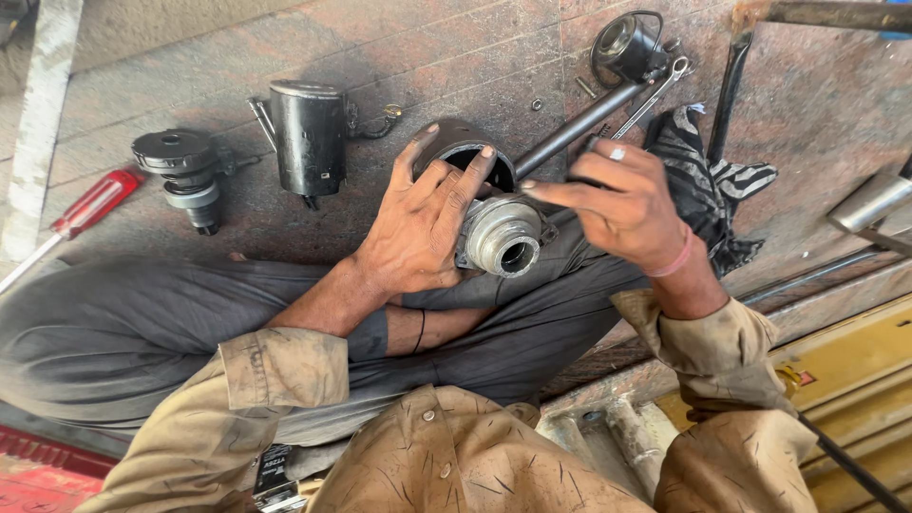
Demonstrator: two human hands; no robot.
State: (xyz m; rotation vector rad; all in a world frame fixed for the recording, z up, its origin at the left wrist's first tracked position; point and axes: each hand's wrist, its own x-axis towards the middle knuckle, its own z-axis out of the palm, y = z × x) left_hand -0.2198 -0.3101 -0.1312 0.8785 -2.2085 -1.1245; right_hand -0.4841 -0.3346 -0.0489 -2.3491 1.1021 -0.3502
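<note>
Over our lap, our left hand (418, 233) grips the starter motor housing (484, 204) around its dark barrel while our right hand (627, 204), fingers loosely pinched and grasping nothing we can see, hovers beside its silvery nose (503, 237), so a greasy slip could drop it onto the stone floor (456, 57).

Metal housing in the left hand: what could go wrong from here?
1. The left hand alone grips the metal housing over the lap; the right hand only nears it, so it might slip.
2. A small nut and a wrench lie loose on the floor; they could get lost or kicked.
3. Both hands look greasy, which weakens grip.
</note>
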